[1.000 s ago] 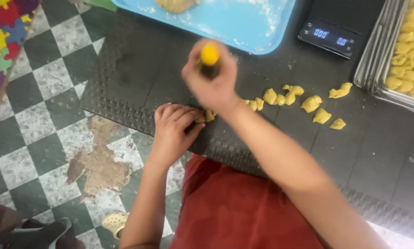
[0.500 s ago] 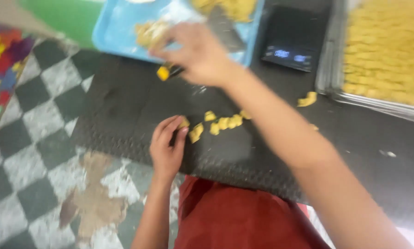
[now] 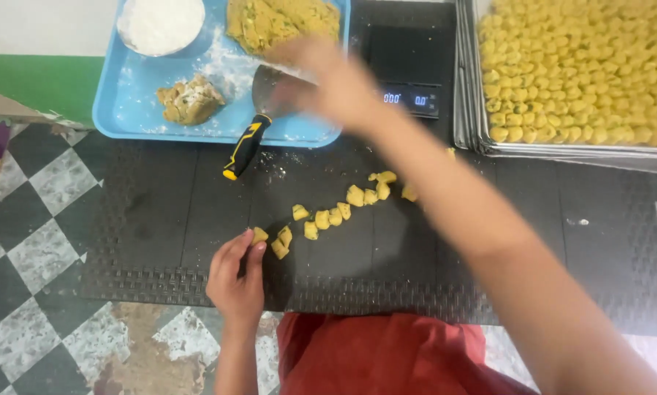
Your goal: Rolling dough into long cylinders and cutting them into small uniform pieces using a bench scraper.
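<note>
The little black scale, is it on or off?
On. The scale shows lit blue digits on its display, beside the blue tray.

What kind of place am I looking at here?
Most likely a small food-making workshop or kitchen, worked at floor level. A metal tray packed with small yellow dough pieces, a digital scale, and a blue tray with dough and a bowl of flour suggest batch production.
</note>
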